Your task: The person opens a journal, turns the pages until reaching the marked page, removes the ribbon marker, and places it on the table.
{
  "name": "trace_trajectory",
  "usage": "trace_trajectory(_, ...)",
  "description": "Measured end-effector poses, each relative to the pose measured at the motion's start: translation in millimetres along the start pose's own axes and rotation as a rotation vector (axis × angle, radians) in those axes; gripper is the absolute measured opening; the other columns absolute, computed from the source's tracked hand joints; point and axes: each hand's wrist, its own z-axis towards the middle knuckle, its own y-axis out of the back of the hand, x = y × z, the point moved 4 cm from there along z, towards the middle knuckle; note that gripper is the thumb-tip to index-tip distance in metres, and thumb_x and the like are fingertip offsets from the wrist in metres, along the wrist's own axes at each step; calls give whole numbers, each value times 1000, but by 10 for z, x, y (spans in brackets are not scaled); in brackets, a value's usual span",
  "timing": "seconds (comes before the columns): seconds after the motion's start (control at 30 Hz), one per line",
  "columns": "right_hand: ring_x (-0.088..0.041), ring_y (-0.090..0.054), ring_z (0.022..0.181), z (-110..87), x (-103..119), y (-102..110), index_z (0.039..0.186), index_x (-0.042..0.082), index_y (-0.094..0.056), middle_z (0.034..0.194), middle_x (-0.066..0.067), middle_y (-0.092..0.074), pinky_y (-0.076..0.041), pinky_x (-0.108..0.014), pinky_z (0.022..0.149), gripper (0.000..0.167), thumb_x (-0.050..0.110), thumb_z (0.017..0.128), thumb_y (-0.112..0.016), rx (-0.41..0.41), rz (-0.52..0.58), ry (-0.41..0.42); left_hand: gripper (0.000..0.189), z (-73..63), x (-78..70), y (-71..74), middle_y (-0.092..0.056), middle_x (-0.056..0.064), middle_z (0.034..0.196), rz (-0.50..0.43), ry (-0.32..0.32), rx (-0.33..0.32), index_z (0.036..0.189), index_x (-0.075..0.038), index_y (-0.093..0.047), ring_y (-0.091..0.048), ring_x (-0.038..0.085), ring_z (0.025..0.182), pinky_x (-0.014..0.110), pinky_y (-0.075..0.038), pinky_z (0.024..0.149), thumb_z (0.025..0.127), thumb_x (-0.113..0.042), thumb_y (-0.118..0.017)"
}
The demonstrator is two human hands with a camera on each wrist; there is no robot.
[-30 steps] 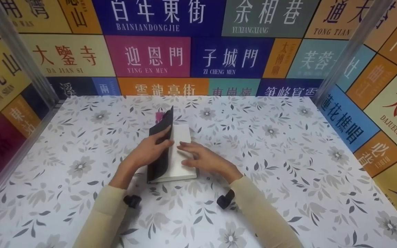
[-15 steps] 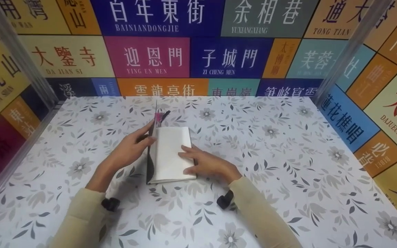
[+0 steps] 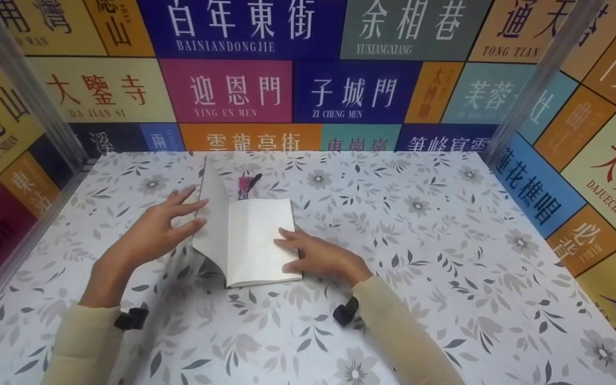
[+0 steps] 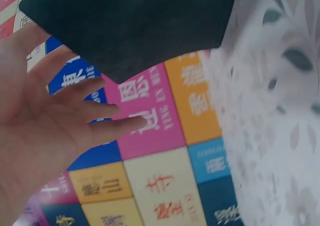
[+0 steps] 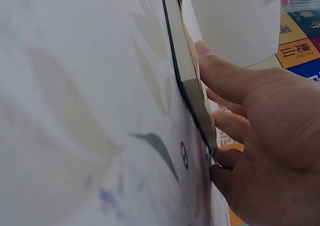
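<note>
A small notebook with blank pages (image 3: 257,246) lies in the middle of the table in the head view. Its front cover (image 3: 213,219) stands tilted up on the left, white inside; the left wrist view shows its dark outer face (image 4: 145,26). My left hand (image 3: 150,227) is at that cover's outer edge, fingers spread and nearly straight. My right hand (image 3: 321,254) rests on the right side of the page. In the right wrist view its thumb (image 5: 220,71) lies on the page, and the other fingers are along the book's edge. A pink and black bookmark end (image 3: 246,184) pokes out above the notebook.
The table is covered with a white leaf-and-flower cloth (image 3: 420,299). Coloured sign panels (image 3: 228,91) with Chinese lettering form the back and side walls. Each wrist carries a black strap, such as the left one (image 3: 131,318).
The left hand has moved left, swinging the dark front cover from over the pages to a leftward tilt. The blank page is now uncovered. The right hand stays at the page's right side.
</note>
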Motion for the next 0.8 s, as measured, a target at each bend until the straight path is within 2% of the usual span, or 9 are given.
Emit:
trace_trajectory(0.1, -18, 1, 159, 1, 4, -2, 154, 34, -35, 169, 15, -12, -3, -45, 130, 69, 38, 94, -67, -2, -20, 22, 53, -54, 17, 81, -30, 13, 163, 32, -28, -11, 144, -3, -51, -13, 40, 156, 66, -14, 122, 99, -30, -62)
trace_trajectory(0.2, -18, 1, 159, 4, 9, -3, 155, 33, -34, 169, 14, -12, -4, -45, 130, 69, 40, 94, -66, -1, -36, 33, 50, -104, 47, 95, -37, 17, 158, 81, -45, -18, 138, 4, -55, -16, 41, 154, 64, -10, 123, 96, -22, -65)
trace_trajectory(0.33, -19, 2, 159, 12, 19, -12, 155, 34, -34, 169, 14, -11, -3, -46, 130, 69, 41, 94, -66, 10, -31, 31, 48, -176, 83, 25, -41, 25, 154, 220, -37, -26, 135, 5, -58, -19, 48, 152, 69, 1, 122, 94, -20, -67)
trace_trajectory(0.43, -18, 2, 159, 14, 20, -12, 154, 35, -34, 169, 15, -10, -3, -46, 129, 69, 40, 94, -66, 14, -29, 21, 50, -203, 91, -59, -45, 29, 150, 334, -12, -44, 133, 4, -60, -22, 53, 148, 75, 3, 118, 92, -22, -70)
trace_trajectory(0.5, -18, 1, 159, 14, 18, -12, 154, 35, -33, 169, 16, -10, -2, -45, 129, 68, 40, 94, -65, 13, -31, 17, 52, -199, 95, -127, -45, 30, 149, 379, 10, -38, 134, 3, -60, -23, 56, 147, 77, 3, 116, 91, -23, -70)
trace_trajectory(0.63, -18, 2, 159, 17, 9, -17, 154, 35, -33, 169, 15, -10, -2, -45, 129, 68, 40, 94, -65, 16, -26, 18, 55, -155, 100, -297, -43, 31, 151, 432, 35, 19, 136, 2, -59, -23, 59, 145, 77, 0, 116, 90, -26, -70)
trace_trajectory(0.8, -19, 2, 159, 20, 3, -19, 154, 34, -34, 169, 15, -10, -1, -46, 129, 69, 40, 94, -66, 19, -4, 21, 60, -49, 131, -555, -39, 33, 153, 491, 54, 143, 141, 1, -53, -25, 63, 141, 79, -13, 114, 92, -31, -66)
